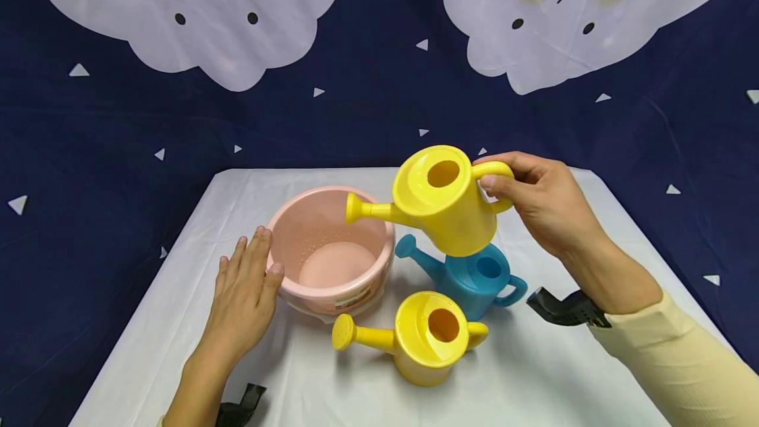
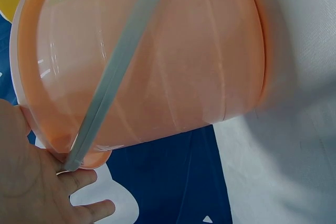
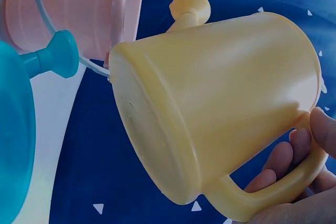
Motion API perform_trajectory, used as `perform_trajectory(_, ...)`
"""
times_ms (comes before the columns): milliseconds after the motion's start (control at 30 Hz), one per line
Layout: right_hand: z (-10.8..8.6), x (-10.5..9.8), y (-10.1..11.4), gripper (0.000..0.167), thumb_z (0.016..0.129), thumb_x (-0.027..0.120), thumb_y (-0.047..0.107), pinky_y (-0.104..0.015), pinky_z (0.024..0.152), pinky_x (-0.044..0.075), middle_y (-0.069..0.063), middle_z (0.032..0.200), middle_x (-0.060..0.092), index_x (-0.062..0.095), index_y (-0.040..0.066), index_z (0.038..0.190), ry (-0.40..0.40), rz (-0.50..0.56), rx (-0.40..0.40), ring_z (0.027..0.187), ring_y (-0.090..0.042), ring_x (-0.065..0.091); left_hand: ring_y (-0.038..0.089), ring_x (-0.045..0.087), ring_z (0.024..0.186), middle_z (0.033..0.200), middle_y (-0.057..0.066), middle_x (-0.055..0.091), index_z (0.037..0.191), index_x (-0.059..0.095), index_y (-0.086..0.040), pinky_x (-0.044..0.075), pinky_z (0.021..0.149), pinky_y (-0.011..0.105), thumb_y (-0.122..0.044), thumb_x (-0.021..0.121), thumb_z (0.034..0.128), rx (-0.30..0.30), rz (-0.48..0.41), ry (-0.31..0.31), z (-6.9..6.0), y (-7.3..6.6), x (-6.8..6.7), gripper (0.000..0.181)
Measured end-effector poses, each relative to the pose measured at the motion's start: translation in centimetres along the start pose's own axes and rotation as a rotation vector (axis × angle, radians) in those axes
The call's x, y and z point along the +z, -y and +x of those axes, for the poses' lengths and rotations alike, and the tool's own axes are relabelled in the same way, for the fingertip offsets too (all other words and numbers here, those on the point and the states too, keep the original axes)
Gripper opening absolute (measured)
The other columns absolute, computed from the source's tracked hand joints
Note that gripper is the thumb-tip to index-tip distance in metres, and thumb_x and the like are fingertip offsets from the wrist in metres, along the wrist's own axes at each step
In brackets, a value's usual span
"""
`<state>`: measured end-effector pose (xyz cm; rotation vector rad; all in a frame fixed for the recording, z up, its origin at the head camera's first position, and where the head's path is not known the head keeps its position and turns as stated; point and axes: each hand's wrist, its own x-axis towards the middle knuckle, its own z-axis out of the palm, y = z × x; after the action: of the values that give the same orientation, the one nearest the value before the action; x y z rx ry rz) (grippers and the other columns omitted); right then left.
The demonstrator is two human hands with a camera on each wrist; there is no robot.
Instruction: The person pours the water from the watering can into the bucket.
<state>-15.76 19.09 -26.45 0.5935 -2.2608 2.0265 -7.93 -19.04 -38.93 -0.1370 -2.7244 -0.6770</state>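
My right hand [image 1: 548, 206] grips the handle of a yellow watering can [image 1: 453, 209] and holds it up above the table, its spout over the right rim of a pink bucket [image 1: 338, 292]. In the right wrist view, fingers and thumb wrap the handle of this watering can [image 3: 226, 98]. With its fingers straight, my left hand [image 1: 246, 295] rests against the bucket's left rim. The left wrist view shows that hand [image 2: 31, 177] at the rim, near the bucket's grey carrying handle [image 2: 115, 66]. Below the raised can stands a blue watering can [image 1: 474, 282], partly hidden.
A second yellow watering can [image 1: 429, 341] stands in front of the blue one, spout to the left. All stand on a white-covered table [image 1: 332, 381]. Behind hangs a dark blue cloth [image 1: 379, 117] with white clouds and triangles.
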Motion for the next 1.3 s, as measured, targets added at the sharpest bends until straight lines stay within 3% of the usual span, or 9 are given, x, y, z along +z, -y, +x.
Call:
perform_trajectory(133,0.3,0.2,0.4,0.028,0.087,0.067,0.014,-0.016,0.09,0.049,0.0,0.107,0.068,0.066,0.002,0.113,0.007,-0.043,0.02,0.113,-0.019,0.052,0.035,0.007,0.148,0.159,0.009,0.017,0.153,0.013,-0.018,-0.002,0.118,0.057,-0.036,0.028,0.1031,0.002,0.001,-0.002,0.0,0.0,0.0,0.055)
perform_trajectory(433,1.0,0.8,1.1,0.028,0.086,0.069,0.017,-0.023,0.077,0.052,0.001,0.102,0.07,0.067,0.004,0.111,0.025,-0.115,0.029,0.097,-0.02,0.058,0.035,0.008,0.148,0.159,0.009,0.017,0.153,0.014,-0.017,-0.002,0.118,0.057,-0.036,0.029,0.1031,0.004,0.002,-0.003,0.0,0.0,0.0,0.055)
perform_trajectory(800,1.5,1.3,1.8,0.031,0.086,0.069,0.024,-0.026,0.077,0.054,0.004,0.1,0.071,0.067,0.007,0.112,0.021,-0.236,0.042,0.093,-0.019,0.062,0.035,0.008,0.148,0.159,0.009,0.017,0.153,0.013,-0.018,-0.002,0.118,0.056,-0.036,0.028,0.1032,0.005,0.005,0.001,0.0,0.0,0.0,0.055)
perform_trajectory(1300,2.4,1.8,2.8,0.033,0.084,0.071,0.029,-0.024,0.076,0.053,0.002,0.098,0.07,0.068,0.009,0.111,0.006,-0.287,0.048,0.09,-0.02,0.058,0.035,0.008,0.148,0.159,0.008,0.017,0.153,0.014,-0.018,-0.002,0.117,0.057,-0.037,0.028,0.103,-0.002,0.009,0.005,0.0,-0.1,-0.1,0.055)
